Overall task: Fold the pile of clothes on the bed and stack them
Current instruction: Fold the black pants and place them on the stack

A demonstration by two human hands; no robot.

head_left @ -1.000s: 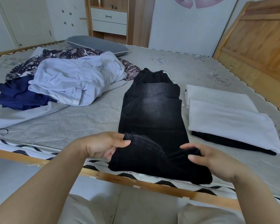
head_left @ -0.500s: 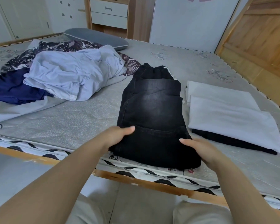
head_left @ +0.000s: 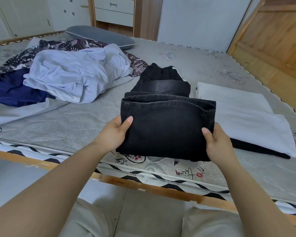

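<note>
Black jeans (head_left: pixel 166 127) lie on the bed near its front edge, their near part folded over and lifted. My left hand (head_left: pixel 115 132) grips the fold's left side, thumb on top. My right hand (head_left: pixel 217 144) grips its right side the same way. The waistband end (head_left: pixel 161 77) rests flat farther back. To the right sits a stack of folded clothes (head_left: pixel 243 120), white on top with a black piece under it. At the back left is an unfolded pile: a pale blue shirt (head_left: pixel 75 74), a navy garment (head_left: pixel 14 93) and a patterned one (head_left: pixel 61 45).
The mattress (head_left: pixel 75 124) has a grey cover and a wooden frame edge (head_left: pixel 143 187) in front. A grey pillow (head_left: pixel 101 36) lies at the back. A wooden headboard (head_left: pixel 277 45) rises at the right, and drawers (head_left: pixel 114 11) stand behind the bed.
Both hands have lifted the near end of the black jeans and carried it up and away from me, over the rest of the jeans. The view has tilted down slightly.
</note>
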